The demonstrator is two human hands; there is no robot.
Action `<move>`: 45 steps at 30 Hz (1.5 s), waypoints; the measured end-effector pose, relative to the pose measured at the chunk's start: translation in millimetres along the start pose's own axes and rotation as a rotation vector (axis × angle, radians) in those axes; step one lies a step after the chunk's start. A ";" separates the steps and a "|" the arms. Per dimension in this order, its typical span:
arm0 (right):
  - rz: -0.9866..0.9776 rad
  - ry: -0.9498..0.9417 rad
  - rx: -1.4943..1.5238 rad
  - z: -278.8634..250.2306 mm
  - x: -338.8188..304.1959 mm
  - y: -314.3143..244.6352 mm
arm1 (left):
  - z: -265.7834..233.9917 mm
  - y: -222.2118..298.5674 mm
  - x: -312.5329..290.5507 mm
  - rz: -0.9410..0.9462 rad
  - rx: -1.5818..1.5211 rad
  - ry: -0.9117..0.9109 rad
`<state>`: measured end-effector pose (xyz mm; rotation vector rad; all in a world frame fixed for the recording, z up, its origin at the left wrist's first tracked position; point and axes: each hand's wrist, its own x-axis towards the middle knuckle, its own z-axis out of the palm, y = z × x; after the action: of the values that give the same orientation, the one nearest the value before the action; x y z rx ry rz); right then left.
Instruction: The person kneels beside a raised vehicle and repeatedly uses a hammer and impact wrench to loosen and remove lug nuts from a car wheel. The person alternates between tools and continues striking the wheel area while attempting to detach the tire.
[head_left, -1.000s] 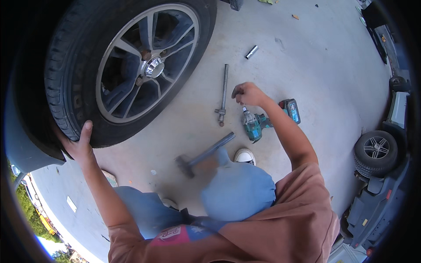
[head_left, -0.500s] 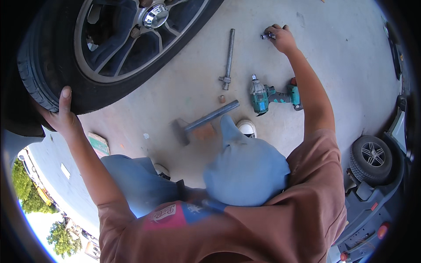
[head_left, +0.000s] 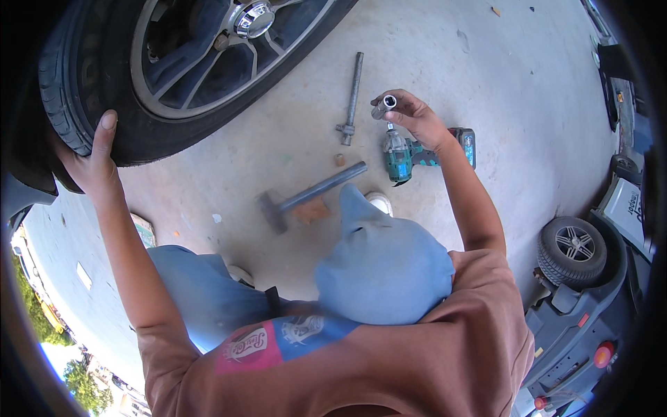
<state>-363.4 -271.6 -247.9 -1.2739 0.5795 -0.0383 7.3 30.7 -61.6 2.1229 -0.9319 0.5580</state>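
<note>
At the upper left stands a car wheel, its black tyre [head_left: 104,90] around a spoked rim with a chrome centre cap. My left hand [head_left: 96,167] grips the tyre's lower left edge; the thumb lies on the tread and the other fingers are hidden behind it. A silver socket [head_left: 386,106] is held between the fingers and thumb of my right hand [head_left: 422,124], its hollow end showing. Just below that hand, a teal cordless impact wrench [head_left: 399,158] lies on the floor, its drive tip close beneath the socket.
On the concrete floor lie a metal bar with a sliding head [head_left: 354,94], a small rusty nut-like piece [head_left: 340,159] and a hammer [head_left: 323,183] over a brownish patch. My bent knee [head_left: 389,271] rises near the middle. At right are another wheel [head_left: 574,243] and vehicle parts.
My right hand has come nearer and to the left with the socket, from the far floor to above the impact wrench's tip. My left hand stays on the tyre.
</note>
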 end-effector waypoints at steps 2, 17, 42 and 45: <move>0.152 0.095 0.206 5.5 -1.4 1.6 | -0.4 0.7 -0.6 0.018 -0.010 -0.008; 0.163 0.518 -0.059 28.4 -44.3 27.5 | 0.3 13.8 9.1 0.091 -0.021 0.008; 0.162 0.376 -0.530 41.9 37.2 52.8 | -1.7 -3.8 10.3 0.007 -0.001 -0.004; 0.223 0.374 -0.538 45.4 38.0 51.1 | -0.5 6.7 5.3 -0.028 -0.038 0.002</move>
<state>-325.9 -228.4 -301.2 -1.7297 1.1040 0.0719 5.6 25.7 -54.9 2.0977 -0.9034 0.5240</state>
